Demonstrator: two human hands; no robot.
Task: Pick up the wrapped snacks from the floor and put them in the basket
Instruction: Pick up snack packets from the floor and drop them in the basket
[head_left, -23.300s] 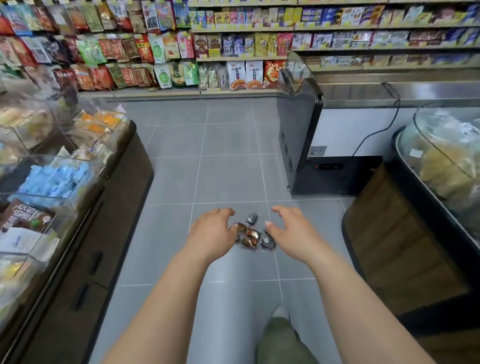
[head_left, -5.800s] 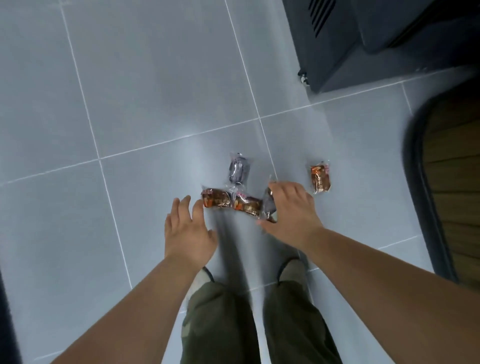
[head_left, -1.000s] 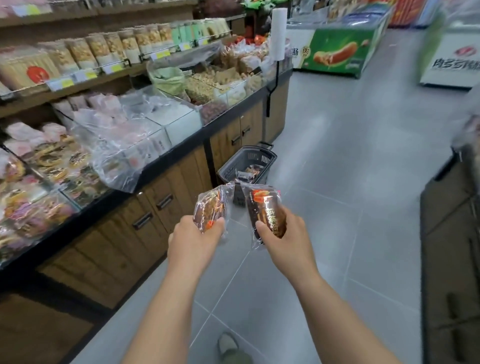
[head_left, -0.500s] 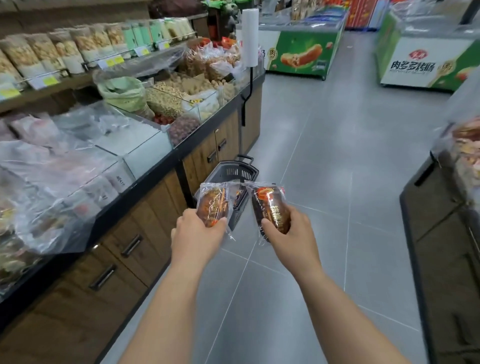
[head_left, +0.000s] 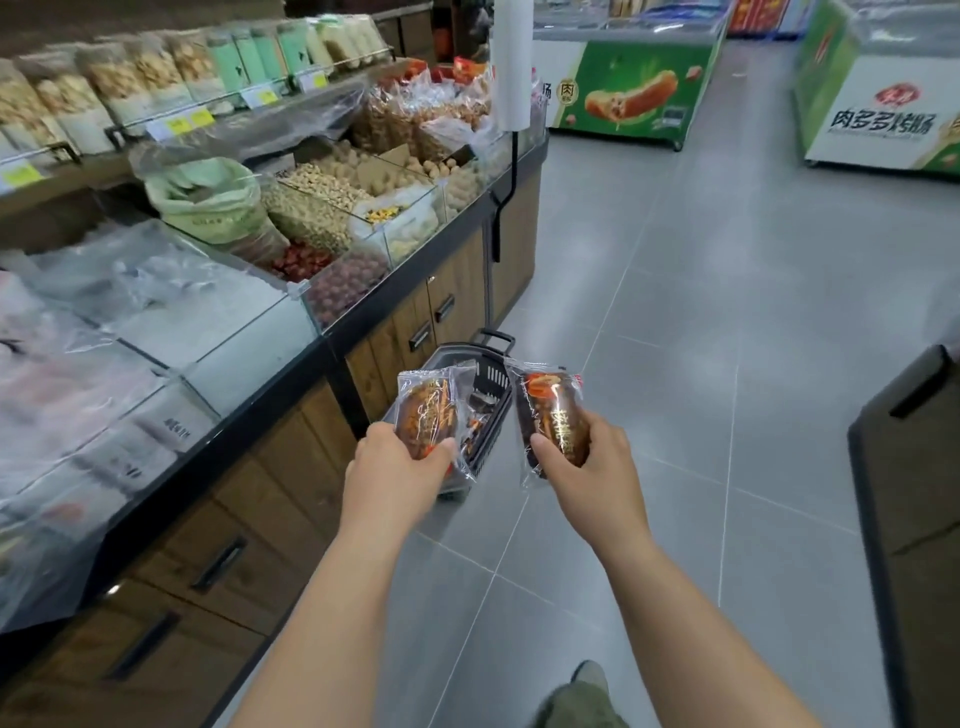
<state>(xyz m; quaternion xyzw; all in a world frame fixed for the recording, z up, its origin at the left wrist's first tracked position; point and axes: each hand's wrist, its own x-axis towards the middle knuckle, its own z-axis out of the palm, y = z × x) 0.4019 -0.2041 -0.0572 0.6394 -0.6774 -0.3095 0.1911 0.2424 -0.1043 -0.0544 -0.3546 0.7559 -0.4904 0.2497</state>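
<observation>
Snacks fill both hands, near and centre: the orange-brown snack (head_left: 428, 410) is gripped by the left hand (head_left: 400, 467), fingers curled round its lower end, and the darker snack (head_left: 553, 415) is pinched between thumb and fingers of the right hand (head_left: 587, 462). Just beyond them a dark basket (head_left: 491, 382) stands on the grey floor (head_left: 701, 364) beside the wooden counter (head_left: 291, 483) on the left.

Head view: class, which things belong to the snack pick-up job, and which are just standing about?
Job: left hand; right hand; left-hand snack; right-hand snack; basket.
Standing about: nut bins; green sack; sausage freezer; bag roll.
</observation>
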